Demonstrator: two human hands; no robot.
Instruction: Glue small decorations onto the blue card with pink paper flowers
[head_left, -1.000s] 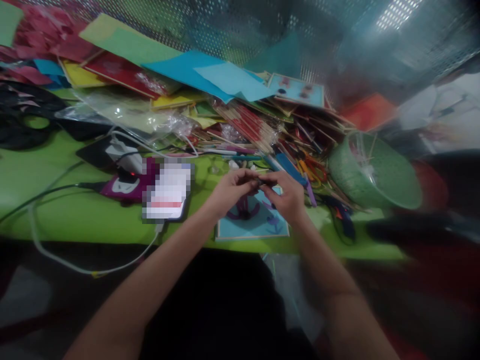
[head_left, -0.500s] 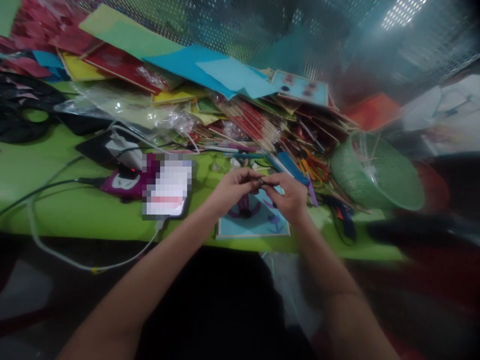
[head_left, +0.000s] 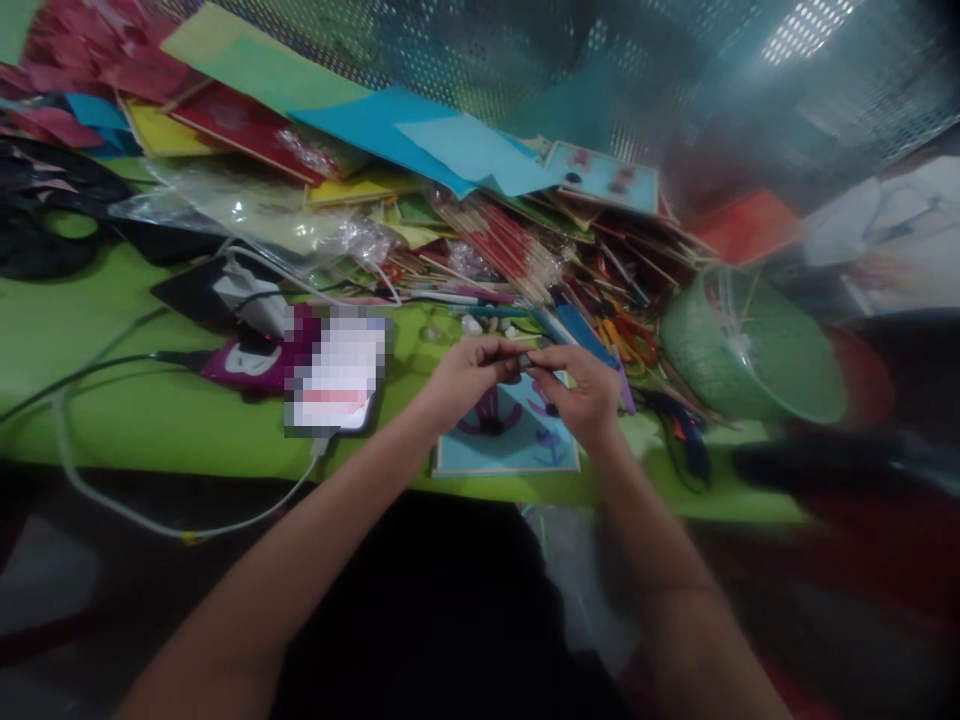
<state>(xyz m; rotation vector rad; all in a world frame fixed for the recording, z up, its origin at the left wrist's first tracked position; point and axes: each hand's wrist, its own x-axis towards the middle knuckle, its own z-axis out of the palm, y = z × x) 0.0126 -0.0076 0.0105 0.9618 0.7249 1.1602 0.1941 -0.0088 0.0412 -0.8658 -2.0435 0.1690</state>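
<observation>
Dark small piece (head_left: 524,361), shape unclear, pinched between fingers of left hand (head_left: 466,378) and right hand (head_left: 587,392), held over light-blue rectangular card with purple shapes (head_left: 480,458), card flat on lime-green table (head_left: 172,430), round green plastic basket (head_left: 799,365) farther right.

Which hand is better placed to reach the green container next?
Probably the right hand: it is nearer the green container than the left hand. Both appear to pinch a small dark piece, so the right would need freeing first.
</observation>
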